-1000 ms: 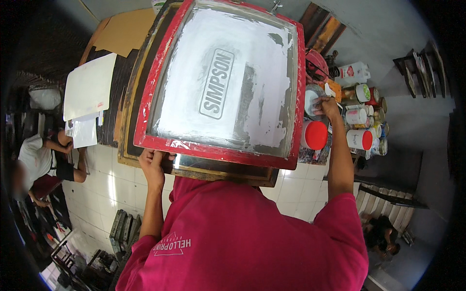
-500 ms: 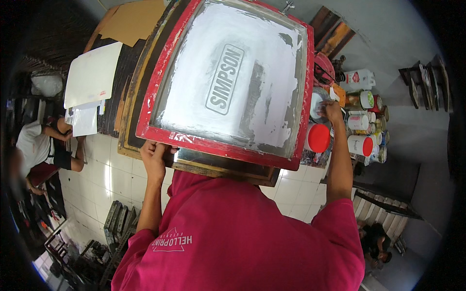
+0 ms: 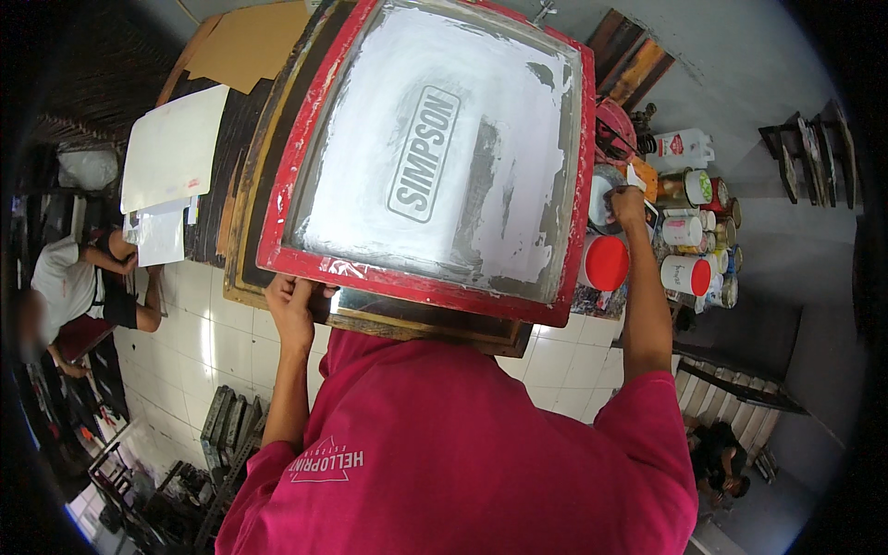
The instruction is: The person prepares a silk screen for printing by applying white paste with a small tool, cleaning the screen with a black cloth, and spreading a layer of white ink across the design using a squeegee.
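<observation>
A red-edged screen printing frame (image 3: 425,287) lies tilted in front of me, its mesh smeared white around dark lettering inside a rounded outline. At its lower left edge, my left hand (image 3: 292,307) is closed on the red frame, fingertips partly tucked beneath it. My right hand (image 3: 629,205) reaches over a round grey tub (image 3: 603,208) beyond the frame's right side. Its fingers are curled together down into the tub, and whatever they pinch is hidden. Beside this hand stands a white tub with a red lid (image 3: 607,264).
Under the screen is a wooden-edged board (image 3: 430,328). Several jars and cans, including a white red-lidded jar (image 3: 685,276), crowd the right, behind a white jug (image 3: 683,148). White sheets (image 3: 174,153) and brown cardboard (image 3: 242,46) lie left. A person in white (image 3: 74,277) sits at far left.
My right hand has shifted slightly up at the grey tub, its fingers now more curled. My left hand stays on the screen frame's edge. The whole view has drifted a little.
</observation>
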`<state>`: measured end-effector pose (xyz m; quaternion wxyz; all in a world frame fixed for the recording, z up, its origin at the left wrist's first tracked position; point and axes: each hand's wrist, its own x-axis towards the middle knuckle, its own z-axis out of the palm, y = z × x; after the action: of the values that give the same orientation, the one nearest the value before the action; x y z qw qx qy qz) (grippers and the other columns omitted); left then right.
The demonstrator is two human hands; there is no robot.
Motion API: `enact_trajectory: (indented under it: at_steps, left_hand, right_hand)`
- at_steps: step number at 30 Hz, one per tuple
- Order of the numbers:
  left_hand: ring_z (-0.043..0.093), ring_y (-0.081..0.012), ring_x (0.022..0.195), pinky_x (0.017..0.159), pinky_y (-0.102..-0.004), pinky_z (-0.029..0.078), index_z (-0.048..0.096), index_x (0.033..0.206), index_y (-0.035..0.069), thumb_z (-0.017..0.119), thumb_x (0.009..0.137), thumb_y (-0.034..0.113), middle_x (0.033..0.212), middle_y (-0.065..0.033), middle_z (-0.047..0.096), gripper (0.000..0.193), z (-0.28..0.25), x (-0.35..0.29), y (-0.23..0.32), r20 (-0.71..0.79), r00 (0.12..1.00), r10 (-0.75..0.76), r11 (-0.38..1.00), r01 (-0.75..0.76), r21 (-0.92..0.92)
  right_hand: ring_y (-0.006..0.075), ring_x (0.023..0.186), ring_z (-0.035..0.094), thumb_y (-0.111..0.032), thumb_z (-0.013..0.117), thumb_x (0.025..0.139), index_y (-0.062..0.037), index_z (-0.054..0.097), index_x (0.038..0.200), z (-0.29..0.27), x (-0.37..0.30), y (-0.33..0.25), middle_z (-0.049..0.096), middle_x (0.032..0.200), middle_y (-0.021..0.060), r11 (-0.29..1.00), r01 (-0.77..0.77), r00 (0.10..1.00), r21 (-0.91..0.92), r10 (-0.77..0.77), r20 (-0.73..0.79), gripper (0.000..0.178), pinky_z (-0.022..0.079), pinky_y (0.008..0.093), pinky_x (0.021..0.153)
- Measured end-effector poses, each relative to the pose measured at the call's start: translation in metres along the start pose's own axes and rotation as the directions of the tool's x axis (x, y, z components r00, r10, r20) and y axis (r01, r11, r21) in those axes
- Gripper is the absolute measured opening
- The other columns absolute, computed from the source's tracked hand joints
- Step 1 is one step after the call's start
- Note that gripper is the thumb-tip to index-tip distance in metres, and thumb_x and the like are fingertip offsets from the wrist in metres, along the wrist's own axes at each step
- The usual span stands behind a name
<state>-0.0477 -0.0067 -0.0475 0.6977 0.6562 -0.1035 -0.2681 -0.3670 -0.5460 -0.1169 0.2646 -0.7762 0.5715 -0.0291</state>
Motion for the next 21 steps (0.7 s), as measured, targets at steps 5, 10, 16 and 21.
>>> enact_trajectory:
  at_steps: [5, 10, 16, 21]
  left_hand:
    - [0.062, -0.0112, 0.066, 0.063, -0.0245, 0.047, 0.063, 0.09, -0.003, 0.053, 0.096, 0.008, 0.077, -0.0082, 0.068, 0.016, -0.006, 0.001, -0.009, 0.002, 1.0, 0.011, 1.0, -0.011, 0.005]
    - [0.061, -0.0114, 0.066, 0.063, -0.025, 0.047, 0.063, 0.09, -0.003, 0.053, 0.096, 0.009, 0.076, -0.0082, 0.068, 0.017, -0.007, 0.002, -0.011, 0.009, 1.0, 0.019, 1.0, -0.019, 0.017]
    - [0.061, -0.0122, 0.065, 0.062, -0.0255, 0.047, 0.064, 0.088, -0.004, 0.054, 0.096, 0.009, 0.075, -0.0091, 0.068, 0.019, -0.002, 0.001, -0.002, 0.009, 1.0, 0.013, 1.0, -0.013, 0.016]
    - [0.06, -0.012, 0.064, 0.062, -0.0252, 0.046, 0.066, 0.087, -0.004, 0.054, 0.095, 0.008, 0.074, -0.0083, 0.067, 0.019, 0.003, 0.003, 0.002, 0.033, 0.999, 0.017, 1.0, -0.017, -0.007]
  right_hand:
    - [0.0249, 0.064, 0.07, -0.003, 0.049, 0.085, 0.0077, 0.069, 0.104, -0.003, -0.001, 0.005, 0.069, 0.081, 0.0167, 0.984, -0.035, 0.987, 0.176, 0.006, 0.163, 0.029, 0.06, 0.0346, 0.054]
    - [0.0233, 0.076, 0.07, 0.001, 0.043, 0.087, 0.0088, 0.067, 0.11, -0.004, 0.0, 0.01, 0.069, 0.089, 0.0143, 0.914, -0.209, 0.967, 0.348, 0.141, 0.212, 0.034, 0.062, 0.0336, 0.068]
    - [0.022, 0.076, 0.068, 0.002, 0.04, 0.089, 0.011, 0.066, 0.11, -0.011, -0.008, -0.002, 0.067, 0.086, 0.0129, 0.85, -0.237, 0.954, 0.471, 0.111, 0.279, 0.034, 0.062, 0.0328, 0.073]
    - [0.0216, 0.067, 0.067, 0.002, 0.041, 0.085, 0.0131, 0.066, 0.104, -0.008, 0.001, 0.032, 0.068, 0.087, 0.0168, 0.872, -0.191, 0.978, 0.451, 0.133, 0.158, 0.033, 0.062, 0.0319, 0.064]
